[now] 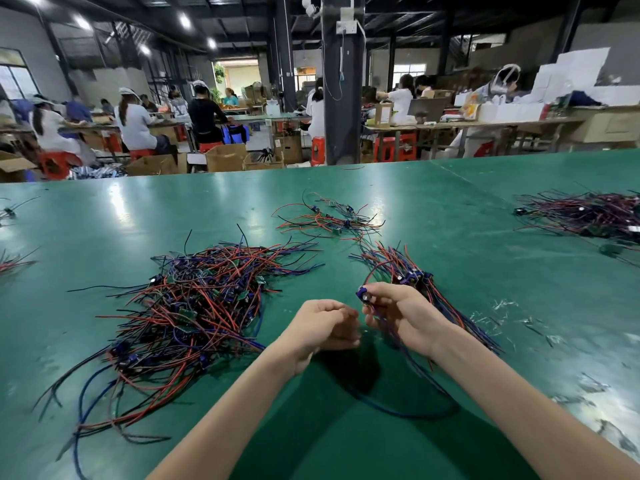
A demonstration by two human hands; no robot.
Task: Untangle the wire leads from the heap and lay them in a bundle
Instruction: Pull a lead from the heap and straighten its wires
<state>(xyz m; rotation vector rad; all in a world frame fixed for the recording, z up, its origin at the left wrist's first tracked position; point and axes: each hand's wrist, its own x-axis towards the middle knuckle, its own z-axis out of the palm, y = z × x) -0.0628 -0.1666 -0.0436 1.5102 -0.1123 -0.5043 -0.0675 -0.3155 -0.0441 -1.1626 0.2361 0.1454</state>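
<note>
On the green table (pixel 104 216), the big tangled heap (pixel 187 306) of red, blue and black wire leads lies spread out. Just right of the heap, the person's left hand (pixel 322 327) is raised with its fingers loosely curled; it is blurred, so whether it pinches a strand cannot be told. Further right of the heap, the right hand (pixel 398 313) grips one lead (pixel 363 294) by its small blue component, the wires trailing down towards the person. Right of the heap and just beyond that hand lies the straightened bundle (pixel 408 268). Beyond the heap sits a thin scatter of leads (pixel 329 220), and far to its right another pile (pixel 581 216).
</note>
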